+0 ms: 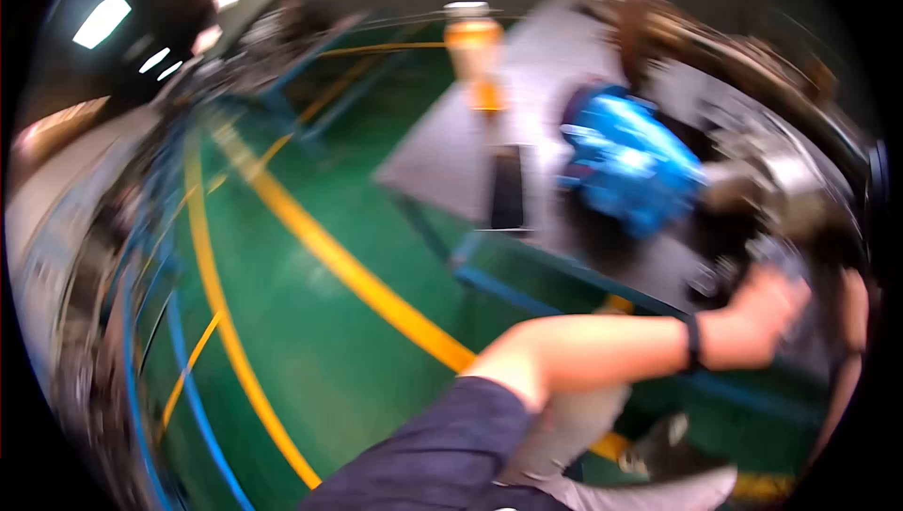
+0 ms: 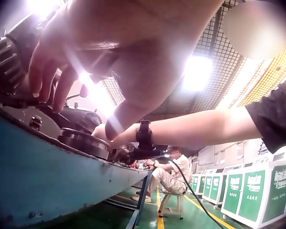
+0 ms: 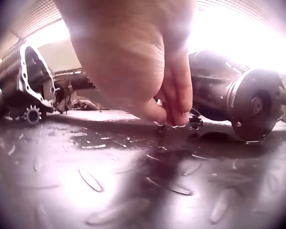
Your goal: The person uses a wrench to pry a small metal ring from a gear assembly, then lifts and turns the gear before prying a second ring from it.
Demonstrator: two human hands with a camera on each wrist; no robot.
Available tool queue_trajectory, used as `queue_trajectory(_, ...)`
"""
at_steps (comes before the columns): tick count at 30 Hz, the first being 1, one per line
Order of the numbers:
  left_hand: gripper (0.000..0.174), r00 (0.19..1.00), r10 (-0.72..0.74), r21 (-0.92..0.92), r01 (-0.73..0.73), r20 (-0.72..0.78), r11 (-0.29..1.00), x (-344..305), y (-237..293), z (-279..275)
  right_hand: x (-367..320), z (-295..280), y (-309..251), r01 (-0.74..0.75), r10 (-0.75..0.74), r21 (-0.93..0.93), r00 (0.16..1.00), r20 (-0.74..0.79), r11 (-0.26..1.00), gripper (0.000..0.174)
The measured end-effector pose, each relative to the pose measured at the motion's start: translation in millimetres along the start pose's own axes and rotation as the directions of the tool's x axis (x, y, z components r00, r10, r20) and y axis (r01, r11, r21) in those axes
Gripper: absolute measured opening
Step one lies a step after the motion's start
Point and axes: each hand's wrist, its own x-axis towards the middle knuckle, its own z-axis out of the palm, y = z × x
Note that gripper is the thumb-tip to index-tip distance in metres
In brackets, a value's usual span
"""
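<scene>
In the right wrist view my right hand (image 3: 138,62) reaches down to the diamond-plate tabletop (image 3: 109,191), thumb and fingertips brought together on a small metal part (image 3: 161,128). Its exact kind cannot be told. A small dark bolt-like piece (image 3: 196,122) lies right beside the fingertips. To the right rests a dark flanged metal housing (image 3: 257,105). My left hand (image 2: 119,52) hovers with fingers hanging loosely over the bench, near a round black part (image 2: 83,142); nothing shows between thumb and fingers. The head view is blurred, with the left hand (image 1: 762,309) over the bench's near side.
A blue plastic bundle (image 1: 630,158), a dark phone-like slab (image 1: 506,189) and an orange container (image 1: 475,46) lie on the bench. A gasket-edged casting (image 3: 35,74) and small gear (image 3: 33,114) stand leftward. Another person (image 2: 174,169) sits on a stool beyond; green-and-white cabinets (image 2: 257,191) line the right.
</scene>
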Motion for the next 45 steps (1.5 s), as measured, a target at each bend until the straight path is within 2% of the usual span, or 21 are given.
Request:
queue_trajectory(1,0.071,0.997,-0.063,0.046,0.061,0.033,0.997,2,-7,28,11,3,4,-0.030,0.030,0.013,0.999,0.046,0.999,0.033)
queue_trajectory(3,0.090,0.973,-0.089,0.059,0.079,0.213,0.995,6,-20,36,26,-1,9,-0.089,0.090,-0.013,0.989,0.115,0.996,0.030)
queue_trajectory(5,0.097,0.973,-0.080,0.102,0.059,0.215,0.993,6,-25,54,22,-10,14,-0.129,0.133,-0.037,0.977,0.165,0.991,0.026)
queue_trajectory(12,0.094,0.975,-0.097,0.138,0.070,0.199,0.988,10,-23,51,13,-26,28,-0.186,0.197,-0.070,0.954,0.225,0.980,0.022)
queue_trajectory(15,0.094,0.984,-0.075,0.115,0.056,0.162,0.992,13,-24,55,11,-27,30,-0.197,0.209,-0.072,0.949,0.237,0.978,0.024)
queue_trajectory(21,0.093,0.962,-0.137,0.055,0.127,0.237,0.990,19,-14,43,7,-18,28,-0.233,0.226,0.007,0.948,0.224,0.972,0.034)
queue_trajectory(22,0.085,0.972,-0.146,0.020,0.145,0.185,0.989,18,-12,44,16,-16,22,-0.258,0.242,0.048,0.946,0.213,0.965,0.036)
queue_trajectory(23,0.068,0.984,-0.087,-0.028,0.093,0.157,0.995,10,-6,17,23,-29,10,-0.306,0.277,0.101,0.933,0.229,0.947,0.030)
queue_trajectory(25,0.038,0.990,-0.076,-0.092,0.088,0.122,0.992,2,3,-16,21,-52,-21,-0.490,0.429,0.185,0.855,0.290,0.852,0.023)
queue_trajectory(26,0.035,0.995,-0.062,-0.080,0.068,0.073,0.995,0,4,-23,28,-76,-51,-0.570,0.514,0.175,0.811,0.281,0.803,0.022)
queue_trajectory(27,0.033,0.987,-0.117,-0.071,0.125,0.111,0.990,2,5,-26,37,-114,-75,-0.585,0.494,0.237,0.796,0.349,0.776,0.029)
queue_trajectory(28,0.035,0.976,-0.132,-0.112,0.153,0.176,0.982,6,7,-32,28,-108,-69,-0.457,0.419,0.177,0.882,0.216,0.872,0.031)
queue_trajectory(29,0.044,0.977,-0.091,-0.042,0.101,0.193,0.994,8,3,-24,21,-103,-65,-0.468,0.445,0.099,0.875,0.190,0.878,0.033)
queue_trajectory(30,0.056,0.981,-0.075,0.003,0.076,0.180,0.997,1,6,-27,24,-109,-67,-0.563,0.530,0.076,0.809,0.253,0.823,0.031)
queue_trajectory(31,0.066,0.971,-0.094,0.021,0.092,0.218,0.996,0,5,-25,18,-105,-65,-0.588,0.547,0.103,0.792,0.271,0.802,0.027)
queue_trajectory(33,0.073,0.968,-0.118,0.039,0.112,0.223,0.993,-2,6,-24,16,-106,-72,-0.642,0.596,0.201,0.765,0.246,0.740,0.027)
queue_trajectory(36,0.075,0.966,-0.117,0.038,0.111,0.231,0.993,-3,0,-29,15,-103,-75,-0.597,0.585,0.288,0.800,0.137,0.749,0.027)
queue_trajectory(39,0.075,0.974,-0.103,0.028,0.100,0.202,0.995,-4,-1,-28,10,-108,-74,-0.655,0.627,0.217,0.755,0.189,0.723,0.027)
queue_trajectory(43,0.074,0.975,-0.078,-0.013,0.082,0.207,0.997,-4,3,-33,3,-125,-83,-0.719,0.683,0.405,0.683,0.259,0.565,0.031)
queue_trajectory(44,0.074,0.975,-0.069,-0.020,0.074,0.212,0.997,-8,3,-36,-2,-123,-82,-0.754,0.713,0.488,0.624,0.321,0.440,0.035)
queue_trajectory(45,0.073,0.975,-0.054,-0.031,0.062,0.216,0.998,-8,4,-38,-7,-115,-86,-0.651,0.722,0.642,0.658,0.214,0.404,0.036)
